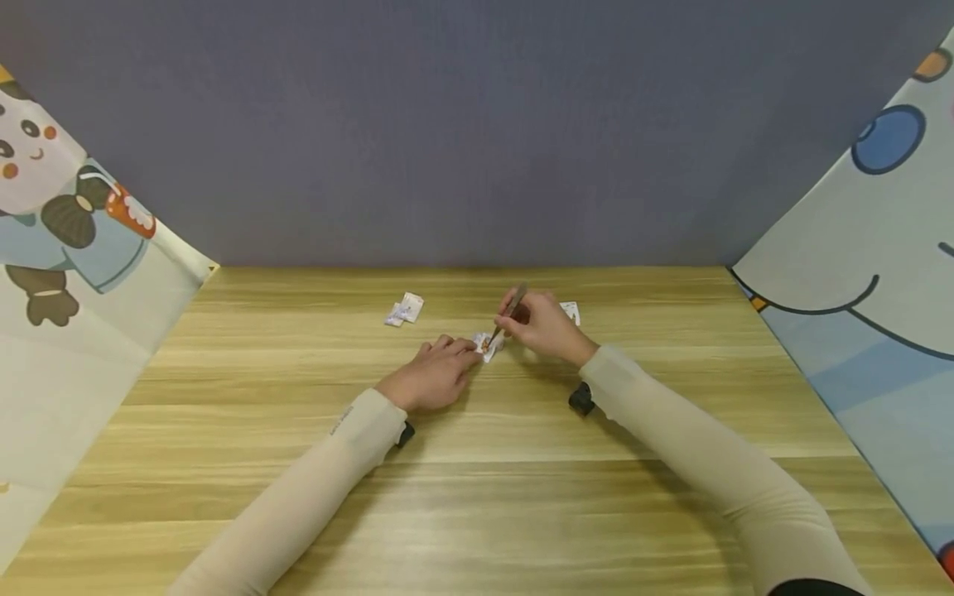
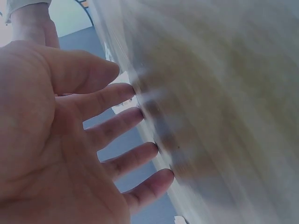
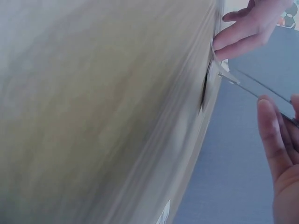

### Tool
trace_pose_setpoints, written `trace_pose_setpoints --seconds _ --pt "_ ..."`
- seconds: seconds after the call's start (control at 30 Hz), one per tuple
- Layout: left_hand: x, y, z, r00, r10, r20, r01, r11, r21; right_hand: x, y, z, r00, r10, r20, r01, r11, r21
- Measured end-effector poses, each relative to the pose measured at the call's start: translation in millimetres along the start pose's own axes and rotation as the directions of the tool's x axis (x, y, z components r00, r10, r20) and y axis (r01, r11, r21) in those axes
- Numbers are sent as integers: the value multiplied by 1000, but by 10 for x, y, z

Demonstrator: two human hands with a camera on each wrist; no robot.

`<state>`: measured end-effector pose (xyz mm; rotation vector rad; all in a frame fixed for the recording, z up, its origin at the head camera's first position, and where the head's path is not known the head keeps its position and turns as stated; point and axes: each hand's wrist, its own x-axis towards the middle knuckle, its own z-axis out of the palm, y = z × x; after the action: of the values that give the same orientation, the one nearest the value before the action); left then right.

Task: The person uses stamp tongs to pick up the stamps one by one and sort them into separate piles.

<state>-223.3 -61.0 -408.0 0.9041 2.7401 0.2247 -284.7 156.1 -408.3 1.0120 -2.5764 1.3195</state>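
Observation:
My left hand lies palm down on the table, its fingertips touching the near-left edge of a small white printed piece, perhaps paper or a sticker. In the left wrist view the left fingers are spread and nearly straight. From the other side, my right hand pinches dark tweezers, tips pointing down at the printed piece. The right wrist view shows the tweezers with prongs apart at the back and a thin white flap curling up at their tips.
Two small white printed pieces lie overlapping at the back left of the wood-grain table. Another white piece sits just behind the right hand. A grey panel stands along the far edge, with cartoon-printed walls on both sides.

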Motion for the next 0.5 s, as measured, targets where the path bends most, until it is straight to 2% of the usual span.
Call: trace_pose_setpoints --seconds 0.3,0.5 --pt "-6 13 -19 1000 -18 16 18 1000 1 -7 -26 20 994 -103 -23 101 993 -54" --pt "-11 -2 -9 1000 -1 8 1 1000 8 -13 -43 -88 987 -119 -104 118 993 -20"
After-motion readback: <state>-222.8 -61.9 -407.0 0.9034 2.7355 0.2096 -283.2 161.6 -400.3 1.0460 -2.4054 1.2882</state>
